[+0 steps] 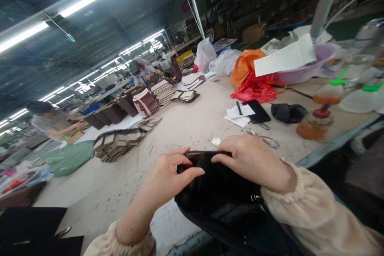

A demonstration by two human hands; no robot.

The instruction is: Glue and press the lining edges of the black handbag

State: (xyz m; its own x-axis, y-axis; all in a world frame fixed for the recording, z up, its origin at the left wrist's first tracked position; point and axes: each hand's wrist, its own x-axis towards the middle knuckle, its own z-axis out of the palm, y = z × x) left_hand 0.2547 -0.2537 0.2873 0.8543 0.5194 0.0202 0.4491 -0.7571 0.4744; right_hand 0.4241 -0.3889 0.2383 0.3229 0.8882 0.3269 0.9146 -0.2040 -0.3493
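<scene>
A black bag [222, 196] hangs at the table's near edge with its mouth spread toward me, and its dark inside shows. My left hand [168, 176] grips the far rim at its left end, thumb inside the mouth and fingers outside. Farther right along the same rim, my right hand [252, 162] has its thumb over the edge and its fingers behind. A small metal fitting [255, 197] shows near my right cuff. Just beyond the bag lie a crumpled white scrap [216, 141] and a pair of scissors [268, 141], partly behind my right hand.
Stacked brown pieces [118, 146] lie across the worktable [180, 128]. At right are a phone [258, 112], papers [240, 114], a red-topped bottle [316, 124] and a purple basin [324, 54]. Black panels [30, 226] lie near left; a co-worker [51, 122] is beyond.
</scene>
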